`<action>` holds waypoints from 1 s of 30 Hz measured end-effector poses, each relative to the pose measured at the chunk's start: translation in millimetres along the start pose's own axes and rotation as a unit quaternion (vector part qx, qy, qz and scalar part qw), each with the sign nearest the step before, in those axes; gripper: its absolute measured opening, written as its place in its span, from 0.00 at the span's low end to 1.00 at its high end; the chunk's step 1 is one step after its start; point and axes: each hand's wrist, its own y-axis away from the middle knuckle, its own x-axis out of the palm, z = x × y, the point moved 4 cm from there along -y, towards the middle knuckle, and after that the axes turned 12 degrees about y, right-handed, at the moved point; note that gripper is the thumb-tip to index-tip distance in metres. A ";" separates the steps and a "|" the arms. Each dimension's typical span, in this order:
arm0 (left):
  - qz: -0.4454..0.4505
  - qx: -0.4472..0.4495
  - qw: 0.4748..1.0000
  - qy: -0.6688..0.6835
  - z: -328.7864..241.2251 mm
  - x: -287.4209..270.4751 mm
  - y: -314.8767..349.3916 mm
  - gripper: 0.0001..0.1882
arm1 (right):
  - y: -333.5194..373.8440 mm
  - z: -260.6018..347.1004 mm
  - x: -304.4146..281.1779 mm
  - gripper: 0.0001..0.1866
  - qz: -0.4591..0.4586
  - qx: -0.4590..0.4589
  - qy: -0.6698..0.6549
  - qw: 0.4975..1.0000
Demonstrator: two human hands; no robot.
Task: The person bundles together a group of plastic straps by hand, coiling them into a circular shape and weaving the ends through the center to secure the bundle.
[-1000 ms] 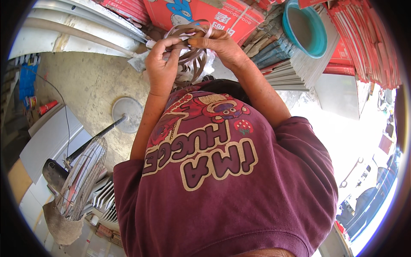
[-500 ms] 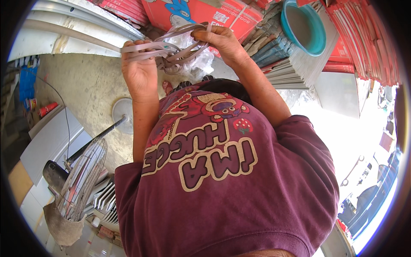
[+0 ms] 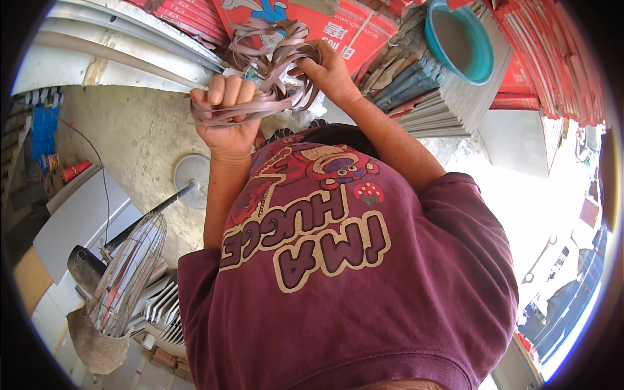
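Observation:
A bundle of flat brown-grey strap [image 3: 286, 71] hangs in several loose loops between my hands, in front of the red box. My left hand [image 3: 229, 114] is closed in a fist around strands of it, with the band running across the fingers. On the right, my right hand [image 3: 328, 70] has its thumb and fingers curled at the loops and grips them; its fingertips are partly hidden by the strap. Clear crumpled plastic [image 3: 315, 107] shows behind and below the bundle.
Red cartons [image 3: 364, 32] stand ahead, and a teal basin [image 3: 460, 42] sits on stacked grey panels to the right. A caged fan [image 3: 130, 273] on a pole with a round base [image 3: 192, 181] stands at the left. Long pale boards [image 3: 123, 62] lie at the upper left.
My left hand has turned and closed into a fist round the strap, moving slightly right and toward me. The loops have swung up and spread out; my right hand has shifted slightly.

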 end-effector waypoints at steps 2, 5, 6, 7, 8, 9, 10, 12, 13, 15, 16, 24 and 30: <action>0.016 -0.039 0.999 0.003 9.0 -0.2 1.9 0.18 | 1.2 -6.8 7.2 0.18 0.057 0.043 -0.164 0.984; 0.000 -0.075 0.996 -0.039 10.8 -7.3 7.6 0.18 | 7.0 9.8 9.8 0.19 0.152 0.058 -0.274 0.948; -0.023 -0.071 0.996 -0.057 10.3 -11.8 8.7 0.19 | 7.3 11.6 7.6 0.21 0.166 0.045 -0.301 0.938; -0.036 -0.074 0.995 -0.063 10.3 -15.5 9.8 0.19 | 6.1 9.3 5.6 0.22 0.162 0.035 -0.295 0.941; -0.049 -0.078 0.993 -0.069 10.3 -19.0 10.7 0.19 | 4.8 4.8 4.1 0.23 0.159 0.025 -0.289 0.944; -0.063 -0.081 0.992 -0.075 10.5 -21.5 12.4 0.19 | 4.5 6.0 4.1 0.24 0.156 0.016 -0.284 0.946; -0.073 -0.072 0.989 -0.105 10.1 -22.8 13.3 0.19 | 6.1 7.8 4.0 0.25 0.152 0.012 -0.298 0.943; -0.096 -0.033 0.989 -0.108 5.2 -27.1 11.5 0.18 | 9.3 17.4 0.6 0.25 0.131 -0.015 -0.311 0.941; -0.108 -0.013 0.988 -0.109 2.2 -29.8 10.5 0.18 | 10.1 23.5 -0.9 0.24 0.121 -0.028 -0.317 0.940; -0.162 0.030 0.982 -0.090 -5.0 -41.6 10.6 0.13 | 7.8 28.0 -6.0 0.17 0.075 -0.041 -0.303 0.949; -0.216 0.056 0.973 -0.064 -10.1 -52.8 14.4 0.12 | 5.2 25.2 -10.1 0.17 0.066 -0.052 -0.284 0.955; -0.231 0.112 0.915 -0.310 -27.4 -56.8 8.1 0.12 | 3.0 16.8 -20.1 0.10 0.096 -0.079 -0.014 0.992; -0.249 0.172 0.816 -0.492 -44.7 -48.8 0.1 0.17 | 9.8 28.7 -6.3 0.11 0.213 -0.037 0.014 0.976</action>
